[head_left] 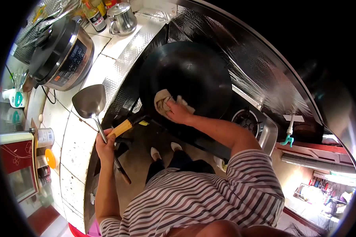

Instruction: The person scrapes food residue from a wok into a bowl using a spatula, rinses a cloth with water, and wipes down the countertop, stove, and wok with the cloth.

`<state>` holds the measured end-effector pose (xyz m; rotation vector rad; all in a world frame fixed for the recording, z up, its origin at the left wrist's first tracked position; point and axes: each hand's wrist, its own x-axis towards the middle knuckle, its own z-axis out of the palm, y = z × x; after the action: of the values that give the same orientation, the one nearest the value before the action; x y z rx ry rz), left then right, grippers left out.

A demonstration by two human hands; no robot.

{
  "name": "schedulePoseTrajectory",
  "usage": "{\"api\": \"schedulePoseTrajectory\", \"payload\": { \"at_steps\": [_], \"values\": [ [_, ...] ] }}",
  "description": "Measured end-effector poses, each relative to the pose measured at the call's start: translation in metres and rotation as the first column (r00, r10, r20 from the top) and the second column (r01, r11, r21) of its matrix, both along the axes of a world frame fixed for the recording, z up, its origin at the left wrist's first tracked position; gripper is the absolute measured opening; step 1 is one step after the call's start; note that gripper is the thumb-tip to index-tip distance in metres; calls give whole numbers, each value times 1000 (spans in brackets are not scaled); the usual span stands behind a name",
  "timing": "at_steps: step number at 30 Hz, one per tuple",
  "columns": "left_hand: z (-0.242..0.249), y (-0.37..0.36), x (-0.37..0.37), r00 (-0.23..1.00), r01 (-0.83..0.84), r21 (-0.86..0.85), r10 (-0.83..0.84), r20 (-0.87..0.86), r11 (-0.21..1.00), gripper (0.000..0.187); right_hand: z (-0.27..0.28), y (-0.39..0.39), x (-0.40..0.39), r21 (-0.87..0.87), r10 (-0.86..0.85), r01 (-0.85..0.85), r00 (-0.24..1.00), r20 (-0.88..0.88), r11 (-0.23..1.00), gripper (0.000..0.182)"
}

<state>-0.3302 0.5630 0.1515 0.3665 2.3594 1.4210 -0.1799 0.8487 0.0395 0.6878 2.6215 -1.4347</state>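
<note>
A large black wok [209,79] sits over the stove, its inner surface dark and shiny. My right hand [178,112] is closed on a crumpled beige cloth [162,96] pressed against the wok's near side. My left hand [105,145] wraps around the end of the wok's wooden handle [122,127] and also the shaft of a metal wok spatula [90,100]. The spatula's broad blade points up over the tiled counter, and its dark handle end hangs below my hand. Some of the fingers of both hands are hidden.
On the counter at left stand an electric pressure cooker [63,55], a steel pot with a lid [122,19] and a sauce bottle [95,17]. A gas burner [246,122] lies right of the wok. Foil-lined walls [205,29] rise behind. A teal tap [288,139] hangs at right.
</note>
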Motion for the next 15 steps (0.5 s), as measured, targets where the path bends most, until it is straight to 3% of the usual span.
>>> {"api": "schedulePoseTrajectory", "payload": {
  "at_steps": [2,4,5,6,7,8,9,10,11,12,14,15],
  "values": [
    [0,-1,-1,1000,10,2,-10,1,1000,20,-19,4,-6,-366,-69,-2,981,-181,931,24],
    [-1,-3,-3,1000,15,-2,-15,2,1000,21,21,21,0,-491,-86,-47,966,-245,870,19],
    [-2,-3,-4,1000,19,3,-19,24,1000,21,16,43,-3,-769,-234,133,972,-23,625,17],
    [-3,-5,-4,999,25,6,-25,46,1000,20,16,72,2,-899,-305,111,952,-26,423,20],
    [-9,-7,-6,999,38,13,-38,13,999,20,27,105,6,-936,-324,82,946,-36,343,22],
    [-11,-9,-7,999,36,12,-36,12,999,20,37,133,11,-870,-373,194,928,12,453,25],
    [-12,-9,-8,999,45,0,-45,-5,999,20,61,149,11,-304,-496,490,866,62,817,21],
    [-13,-10,-8,998,52,-11,-53,-20,999,20,64,169,17,504,-520,429,853,47,750,35],
    [-10,-8,-8,997,67,1,-67,-44,998,20,71,173,24,792,-486,300,874,-4,532,49],
    [-6,-5,-6,997,67,1,-67,-44,998,20,72,171,20,792,-487,301,874,-5,532,49],
    [6,-1,-2,994,12,-1,-11,112,1000,20,69,159,6,496,-531,416,841,110,762,55],
    [-1,-3,-4,999,43,13,-43,16,999,19,52,152,-1,444,-466,340,859,212,829,59]
  ]
}}
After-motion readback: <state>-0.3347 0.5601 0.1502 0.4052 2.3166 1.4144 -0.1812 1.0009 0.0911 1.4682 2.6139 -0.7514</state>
